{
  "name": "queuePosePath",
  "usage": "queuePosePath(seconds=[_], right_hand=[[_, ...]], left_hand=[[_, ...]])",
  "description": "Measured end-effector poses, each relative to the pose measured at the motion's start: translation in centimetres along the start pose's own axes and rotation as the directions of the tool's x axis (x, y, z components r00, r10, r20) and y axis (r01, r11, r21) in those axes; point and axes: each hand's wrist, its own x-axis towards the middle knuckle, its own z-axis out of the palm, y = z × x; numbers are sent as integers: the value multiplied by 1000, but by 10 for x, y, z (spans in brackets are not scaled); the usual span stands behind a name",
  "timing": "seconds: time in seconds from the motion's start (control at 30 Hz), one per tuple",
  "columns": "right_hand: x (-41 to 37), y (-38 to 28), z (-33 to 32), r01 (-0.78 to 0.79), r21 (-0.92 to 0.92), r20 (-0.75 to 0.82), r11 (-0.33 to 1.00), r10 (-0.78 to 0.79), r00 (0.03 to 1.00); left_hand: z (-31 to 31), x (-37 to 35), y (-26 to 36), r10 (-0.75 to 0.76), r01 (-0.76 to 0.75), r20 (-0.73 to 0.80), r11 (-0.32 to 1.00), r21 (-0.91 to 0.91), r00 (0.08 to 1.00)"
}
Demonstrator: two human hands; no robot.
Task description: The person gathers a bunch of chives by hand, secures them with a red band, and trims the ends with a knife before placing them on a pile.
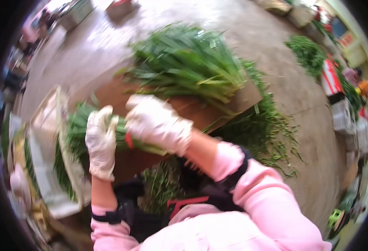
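Long green leafy stalks form a bundle (78,127) at the left end of a brown board (104,93). My left hand (101,138), in a white glove, is closed around this bundle. A red band (129,140) circles the stalks just right of it. My right hand (152,119), also gloved, is closed at the band, its fingertips partly hidden and blurred. A large loose pile of the same green stalks (188,62) lies on the far part of the board, cut ends toward the right.
A white-lined container (46,167) with greens stands at the left. Plant scraps (282,142) litter the floor right of the board. Along the right wall are more greens (307,54), a red and white package (331,77) and a white crate (343,116). A box (76,14) stands far left.
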Motion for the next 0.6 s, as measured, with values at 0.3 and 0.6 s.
queuePosePath(seconds=[0.3,0.6], right_hand=[[16,28,17,259,-126,-14,958,-263,965],[19,25,20,266,-254,48,930,-262,964]], left_hand=[[-20,-22,14,-453,577,401,768,-277,796],[-11,-25,21,-536,670,465,719,-184,704]])
